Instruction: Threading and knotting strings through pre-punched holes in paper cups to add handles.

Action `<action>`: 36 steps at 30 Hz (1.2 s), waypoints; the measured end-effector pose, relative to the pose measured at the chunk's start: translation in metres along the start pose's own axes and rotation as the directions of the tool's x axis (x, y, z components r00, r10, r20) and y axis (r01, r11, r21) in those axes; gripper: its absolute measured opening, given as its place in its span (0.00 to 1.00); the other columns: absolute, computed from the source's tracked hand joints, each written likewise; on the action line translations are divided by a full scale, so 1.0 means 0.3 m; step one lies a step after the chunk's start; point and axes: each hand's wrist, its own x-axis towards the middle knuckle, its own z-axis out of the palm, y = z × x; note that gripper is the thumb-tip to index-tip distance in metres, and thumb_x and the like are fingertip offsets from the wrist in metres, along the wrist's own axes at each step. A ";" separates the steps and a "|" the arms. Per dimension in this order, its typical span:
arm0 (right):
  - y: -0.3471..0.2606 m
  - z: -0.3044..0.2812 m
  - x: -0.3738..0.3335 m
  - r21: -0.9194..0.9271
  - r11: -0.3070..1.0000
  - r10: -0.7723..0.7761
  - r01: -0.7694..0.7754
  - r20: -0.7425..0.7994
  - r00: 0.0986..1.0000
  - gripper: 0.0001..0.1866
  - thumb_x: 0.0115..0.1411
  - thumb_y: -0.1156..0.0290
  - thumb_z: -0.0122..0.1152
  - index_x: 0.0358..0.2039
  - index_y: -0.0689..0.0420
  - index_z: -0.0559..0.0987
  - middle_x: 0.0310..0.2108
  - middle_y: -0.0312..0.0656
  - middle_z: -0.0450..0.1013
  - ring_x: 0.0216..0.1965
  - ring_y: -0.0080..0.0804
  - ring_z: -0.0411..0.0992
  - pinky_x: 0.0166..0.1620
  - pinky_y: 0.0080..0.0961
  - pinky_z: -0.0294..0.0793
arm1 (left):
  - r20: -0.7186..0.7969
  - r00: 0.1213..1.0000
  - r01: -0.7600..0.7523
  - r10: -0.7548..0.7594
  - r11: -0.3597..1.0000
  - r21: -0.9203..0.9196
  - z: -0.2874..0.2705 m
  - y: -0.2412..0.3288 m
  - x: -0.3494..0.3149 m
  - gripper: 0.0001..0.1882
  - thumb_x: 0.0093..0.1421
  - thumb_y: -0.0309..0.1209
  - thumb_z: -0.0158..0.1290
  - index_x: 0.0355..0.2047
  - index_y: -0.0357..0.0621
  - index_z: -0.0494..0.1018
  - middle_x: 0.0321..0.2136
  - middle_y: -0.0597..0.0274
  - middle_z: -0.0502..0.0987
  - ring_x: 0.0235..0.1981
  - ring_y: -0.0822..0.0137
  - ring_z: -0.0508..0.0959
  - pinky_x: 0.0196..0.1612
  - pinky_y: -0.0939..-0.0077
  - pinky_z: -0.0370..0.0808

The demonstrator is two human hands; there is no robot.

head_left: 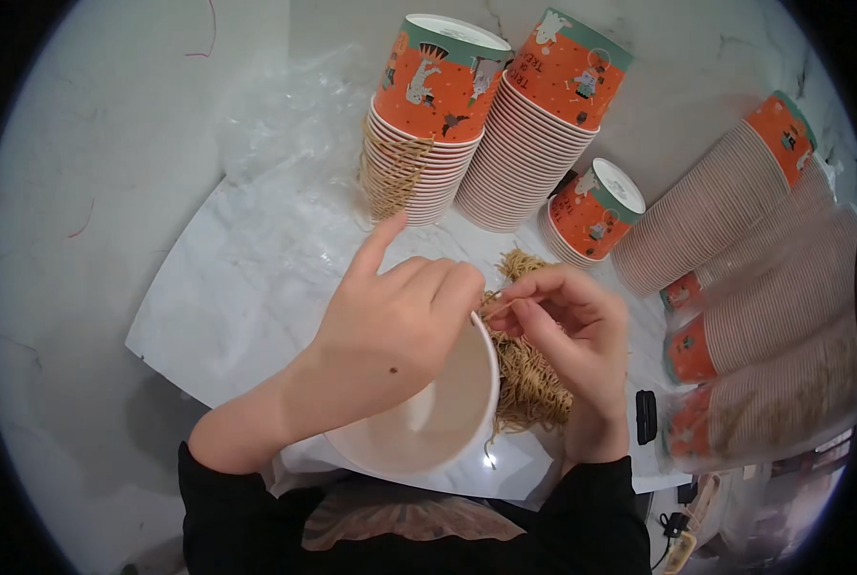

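My left hand (390, 326) grips the rim of a white paper cup (438, 412) tilted toward me, its inside bare, with the index finger pointing up. My right hand (572, 335) pinches a thin tan cord (496, 305) at the cup's rim. Under and beside the right hand lies a bundle of tan cord loops (529, 383) on the white marble tabletop (237, 278).
Two tall stacks of orange-and-green printed paper cups (428, 125) (544, 125) stand at the back, one with cords attached. A short stack (591, 216) stands nearer. Long cup stacks in clear sleeves (764, 316) lie at the right. Clear plastic wrap (294, 125) lies back left. A small black object (646, 415) rests by my right wrist.
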 end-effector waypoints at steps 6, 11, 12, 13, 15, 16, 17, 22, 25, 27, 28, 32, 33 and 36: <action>0.019 0.009 0.014 -0.158 0.987 0.029 -0.013 0.102 0.994 0.09 0.61 0.78 0.63 0.42 0.66 0.80 0.36 0.39 0.80 0.37 0.19 0.78 0.43 0.17 0.77 | 0.256 0.919 0.370 -0.301 0.884 -0.287 -0.018 0.012 0.060 0.02 0.66 0.26 0.49 0.35 0.42 0.68 0.20 0.57 0.75 0.25 0.56 0.80 0.35 0.66 0.77; 0.082 0.004 0.044 -0.215 0.975 0.089 -0.061 0.125 0.988 0.08 0.62 0.74 0.64 0.37 0.67 0.81 0.32 0.39 0.81 0.35 0.19 0.78 0.40 0.20 0.79 | 0.366 0.870 0.491 -0.331 0.646 -0.584 0.093 -0.075 0.032 0.09 0.69 0.33 0.48 0.37 0.41 0.71 0.25 0.59 0.78 0.26 0.64 0.80 0.33 0.71 0.76; 0.089 0.013 0.049 -0.210 0.976 0.089 -0.060 0.130 0.988 0.08 0.62 0.74 0.64 0.37 0.67 0.81 0.32 0.39 0.81 0.35 0.19 0.78 0.40 0.20 0.79 | 0.481 0.802 0.596 -0.353 0.419 -0.685 0.115 -0.103 0.015 0.14 0.70 0.39 0.48 0.37 0.41 0.73 0.27 0.59 0.80 0.27 0.67 0.81 0.34 0.70 0.76; 0.090 0.020 0.052 -0.228 0.974 0.047 -0.009 0.162 0.986 0.08 0.62 0.74 0.64 0.37 0.66 0.81 0.31 0.40 0.81 0.34 0.20 0.78 0.39 0.21 0.79 | 0.481 0.803 0.595 -0.353 0.420 -0.685 0.144 -0.133 -0.008 0.14 0.70 0.39 0.48 0.37 0.41 0.73 0.27 0.59 0.80 0.27 0.67 0.81 0.34 0.70 0.76; 0.100 0.029 0.058 -0.279 0.953 -0.044 0.116 0.250 0.967 0.07 0.61 0.76 0.65 0.37 0.65 0.82 0.31 0.40 0.81 0.33 0.22 0.79 0.39 0.21 0.77 | 0.702 0.680 0.730 -0.211 0.098 -0.677 0.192 -0.173 -0.048 0.19 0.72 0.44 0.45 0.40 0.42 0.77 0.34 0.63 0.81 0.35 0.73 0.79 0.40 0.75 0.76; 0.107 0.034 0.059 -0.308 0.932 -0.092 0.191 0.307 0.947 0.07 0.60 0.77 0.66 0.38 0.65 0.83 0.31 0.40 0.81 0.33 0.23 0.78 0.39 0.20 0.76 | 0.766 0.614 0.781 -0.192 0.007 -0.625 0.195 -0.155 -0.053 0.21 0.72 0.47 0.44 0.42 0.44 0.78 0.37 0.68 0.80 0.39 0.74 0.77 0.45 0.76 0.75; 0.095 0.047 0.055 -0.334 0.921 -0.083 0.202 0.337 0.938 0.06 0.60 0.77 0.66 0.37 0.64 0.82 0.30 0.43 0.80 0.31 0.28 0.79 0.38 0.22 0.76 | 0.766 0.614 0.781 -0.192 0.008 -0.624 0.207 -0.156 -0.068 0.21 0.72 0.47 0.44 0.42 0.44 0.78 0.37 0.68 0.80 0.39 0.74 0.77 0.45 0.76 0.75; 0.095 0.061 0.050 -0.415 0.840 -0.169 0.350 0.412 0.895 0.05 0.59 0.76 0.66 0.36 0.62 0.82 0.30 0.44 0.80 0.31 0.36 0.79 0.36 0.26 0.77 | 0.571 0.818 0.459 -0.077 -0.511 -0.727 0.202 -0.110 -0.056 0.28 0.73 0.43 0.41 0.69 0.47 0.58 0.65 0.53 0.66 0.57 0.63 0.74 0.57 0.65 0.73; 0.098 0.064 0.046 -0.417 0.832 -0.172 0.365 0.432 0.885 0.05 0.59 0.75 0.66 0.35 0.61 0.82 0.31 0.44 0.80 0.31 0.38 0.79 0.35 0.28 0.77 | 0.310 0.920 0.193 -0.240 -0.413 -0.890 0.156 -0.139 -0.047 0.37 0.73 0.46 0.41 0.74 0.47 0.41 0.74 0.57 0.48 0.63 0.57 0.69 0.61 0.61 0.71; 0.092 0.068 0.045 -0.417 0.847 -0.130 0.329 0.438 0.890 0.05 0.59 0.75 0.66 0.35 0.61 0.82 0.32 0.44 0.80 0.32 0.38 0.79 0.35 0.28 0.77 | 0.149 0.899 0.098 -0.412 -0.142 -0.985 0.128 -0.202 -0.054 0.35 0.73 0.46 0.40 0.74 0.46 0.44 0.74 0.61 0.46 0.64 0.55 0.68 0.59 0.57 0.71; 0.090 0.068 0.044 -0.414 0.853 -0.124 0.317 0.429 0.895 0.05 0.59 0.74 0.65 0.35 0.60 0.82 0.31 0.45 0.80 0.31 0.41 0.79 0.35 0.30 0.77 | 0.147 0.854 0.167 -0.499 -0.004 -0.986 0.105 -0.210 -0.062 0.33 0.73 0.48 0.40 0.72 0.45 0.51 0.72 0.58 0.53 0.59 0.57 0.73 0.58 0.60 0.73; 0.103 0.064 0.052 -0.415 0.858 -0.135 0.303 0.386 0.912 0.05 0.60 0.74 0.63 0.36 0.59 0.82 0.31 0.46 0.79 0.31 0.42 0.79 0.36 0.31 0.77 | 0.389 0.774 0.501 -0.500 0.110 -0.858 0.138 -0.275 -0.104 0.32 0.73 0.51 0.39 0.66 0.40 0.62 0.63 0.53 0.68 0.52 0.60 0.78 0.54 0.67 0.74; 0.102 0.063 0.056 -0.410 0.861 -0.131 0.300 0.391 0.911 0.05 0.60 0.74 0.63 0.36 0.59 0.82 0.31 0.46 0.79 0.31 0.42 0.79 0.36 0.31 0.77 | 0.553 0.692 0.698 -0.464 0.232 -0.678 0.139 -0.270 -0.106 0.31 0.73 0.52 0.39 0.61 0.37 0.68 0.55 0.53 0.75 0.47 0.61 0.80 0.52 0.68 0.75; 0.094 0.055 0.067 -0.426 0.866 -0.102 0.262 0.363 0.926 0.05 0.59 0.75 0.64 0.36 0.60 0.82 0.30 0.46 0.79 0.31 0.43 0.79 0.35 0.31 0.77 | 0.742 0.581 0.786 -0.334 0.467 -0.405 0.118 -0.266 -0.108 0.34 0.73 0.53 0.38 0.45 0.31 0.79 0.37 0.53 0.84 0.39 0.63 0.82 0.46 0.71 0.76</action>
